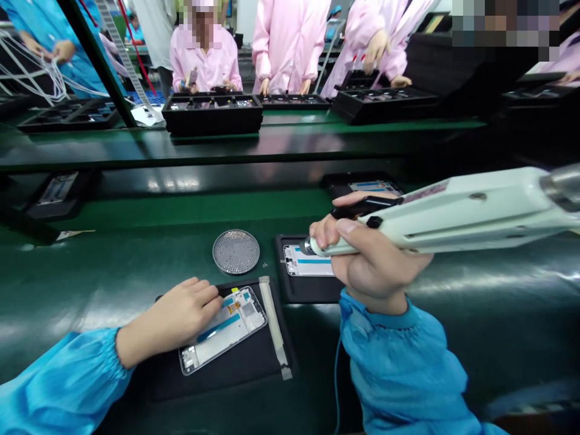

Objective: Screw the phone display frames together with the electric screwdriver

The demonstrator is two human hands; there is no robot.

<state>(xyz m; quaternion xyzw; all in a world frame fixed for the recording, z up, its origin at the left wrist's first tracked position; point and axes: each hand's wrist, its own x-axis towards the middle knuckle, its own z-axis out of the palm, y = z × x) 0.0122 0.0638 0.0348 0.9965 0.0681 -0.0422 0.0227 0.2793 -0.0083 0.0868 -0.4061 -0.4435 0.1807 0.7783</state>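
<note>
A long green desk [181, 205] carries a black mat [235, 377], and on it the left grip [174, 317] rests half-open on a phone frame [224, 331] — lying over it, not clasping. The right grip [371, 260] is closed around a white electric screwdriver [453, 211], whose tip sits over a second phone frame [308, 263], just right of a round screw tray [236, 251]. A slipping tip could scratch that frame — the tip itself is too small to make out, and the screwdriver's back end runs out of view.

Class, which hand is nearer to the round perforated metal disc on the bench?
Left. The left hand rests on a phone frame just below the disc; the right hand, holding an electric screwdriver, is farther off to the disc's right.
</note>
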